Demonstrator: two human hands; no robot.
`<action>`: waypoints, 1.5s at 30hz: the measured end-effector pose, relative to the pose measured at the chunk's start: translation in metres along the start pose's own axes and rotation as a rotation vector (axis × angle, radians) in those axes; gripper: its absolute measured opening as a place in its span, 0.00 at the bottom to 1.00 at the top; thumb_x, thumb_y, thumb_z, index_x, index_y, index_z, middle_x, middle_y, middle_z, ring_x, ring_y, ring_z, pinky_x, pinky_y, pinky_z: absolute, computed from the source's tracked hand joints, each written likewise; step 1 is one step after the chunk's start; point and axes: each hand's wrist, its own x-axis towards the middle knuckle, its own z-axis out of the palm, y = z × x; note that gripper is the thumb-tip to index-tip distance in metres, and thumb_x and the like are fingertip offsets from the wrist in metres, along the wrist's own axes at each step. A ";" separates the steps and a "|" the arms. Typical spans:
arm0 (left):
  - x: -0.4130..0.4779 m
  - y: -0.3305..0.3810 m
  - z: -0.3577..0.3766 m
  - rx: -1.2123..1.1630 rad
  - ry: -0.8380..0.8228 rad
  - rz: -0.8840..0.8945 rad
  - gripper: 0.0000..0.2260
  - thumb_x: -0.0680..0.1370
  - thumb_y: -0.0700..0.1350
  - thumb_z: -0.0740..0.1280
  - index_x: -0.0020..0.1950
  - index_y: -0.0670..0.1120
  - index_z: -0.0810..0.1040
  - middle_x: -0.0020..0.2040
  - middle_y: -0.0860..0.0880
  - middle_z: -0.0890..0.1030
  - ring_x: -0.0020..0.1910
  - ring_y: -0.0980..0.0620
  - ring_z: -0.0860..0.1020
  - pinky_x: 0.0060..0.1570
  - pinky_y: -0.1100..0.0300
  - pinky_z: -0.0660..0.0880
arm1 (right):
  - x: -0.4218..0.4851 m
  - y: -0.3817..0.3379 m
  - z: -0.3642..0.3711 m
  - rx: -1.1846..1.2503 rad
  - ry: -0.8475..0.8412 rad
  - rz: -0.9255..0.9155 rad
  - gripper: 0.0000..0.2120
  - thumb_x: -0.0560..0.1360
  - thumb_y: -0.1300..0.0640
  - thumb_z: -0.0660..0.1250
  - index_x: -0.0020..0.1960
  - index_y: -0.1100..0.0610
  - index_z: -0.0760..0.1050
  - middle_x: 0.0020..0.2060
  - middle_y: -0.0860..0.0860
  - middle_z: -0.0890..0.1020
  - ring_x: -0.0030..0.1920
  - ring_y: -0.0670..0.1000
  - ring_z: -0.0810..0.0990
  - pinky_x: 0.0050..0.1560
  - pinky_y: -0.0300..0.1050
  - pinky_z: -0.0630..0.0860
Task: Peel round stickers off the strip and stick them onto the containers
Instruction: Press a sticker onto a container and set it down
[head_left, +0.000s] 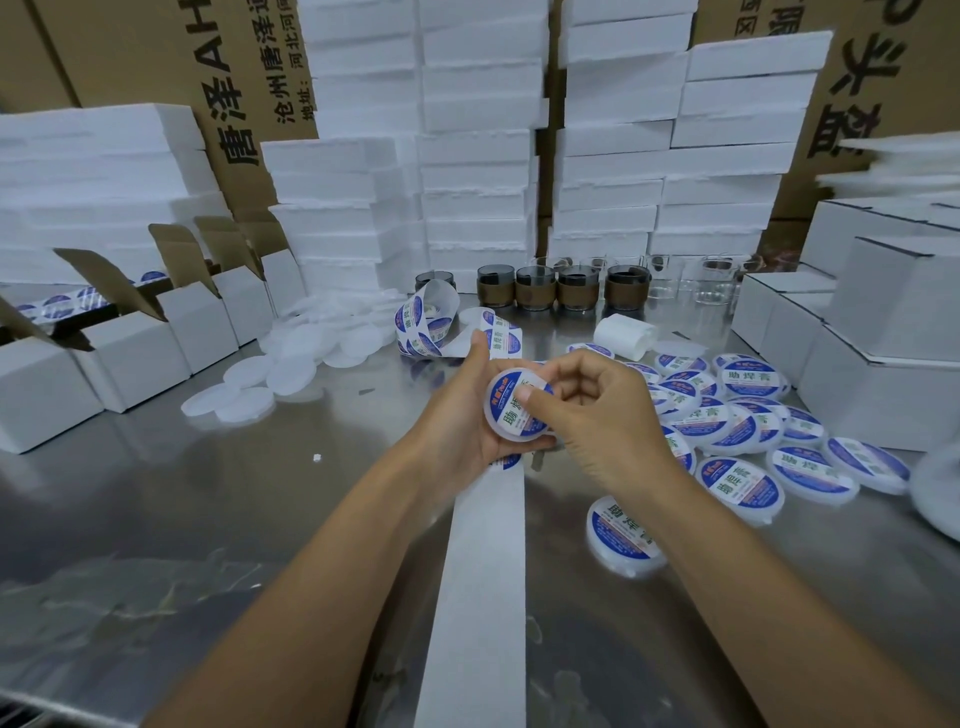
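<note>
My left hand (460, 415) grips a round white container (506, 410) at the centre, above the steel table. A blue and white round sticker lies on its top face. My right hand (587, 410) has its fingers curled, and its thumb presses on the sticker. The sticker strip (441, 325) curls in loops behind my hands, with blue stickers on it. Its bare white backing (483, 571) runs from under my hands to the near table edge. Several labelled containers (743, 431) lie in a pile on the right.
Plain white lids (291, 364) are scattered at the left centre. Open white cartons (130, 332) stand on the left and closed ones (883, 332) on the right. Dark jars (535, 288) and foam box stacks (478, 156) line the back. A white roll (623, 335) lies behind the pile.
</note>
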 end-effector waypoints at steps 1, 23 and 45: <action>0.000 0.000 0.000 -0.001 0.000 -0.002 0.30 0.79 0.62 0.46 0.62 0.41 0.75 0.58 0.38 0.80 0.57 0.42 0.79 0.47 0.52 0.80 | 0.000 0.000 0.000 -0.007 0.005 -0.001 0.08 0.69 0.61 0.74 0.38 0.53 0.76 0.28 0.47 0.76 0.30 0.42 0.78 0.32 0.42 0.81; -0.003 0.001 0.005 -0.025 -0.041 -0.025 0.30 0.80 0.61 0.45 0.66 0.41 0.72 0.61 0.39 0.78 0.60 0.42 0.78 0.52 0.49 0.77 | -0.001 0.003 0.000 -0.138 0.071 -0.018 0.06 0.70 0.59 0.73 0.40 0.53 0.76 0.29 0.49 0.76 0.33 0.45 0.79 0.35 0.42 0.81; -0.007 -0.003 0.006 0.083 -0.202 0.102 0.22 0.74 0.24 0.56 0.68 0.35 0.67 0.53 0.44 0.79 0.46 0.51 0.81 0.44 0.60 0.79 | -0.010 0.005 -0.001 -0.776 0.247 -0.288 0.05 0.77 0.53 0.60 0.49 0.53 0.74 0.40 0.47 0.76 0.38 0.50 0.74 0.35 0.44 0.67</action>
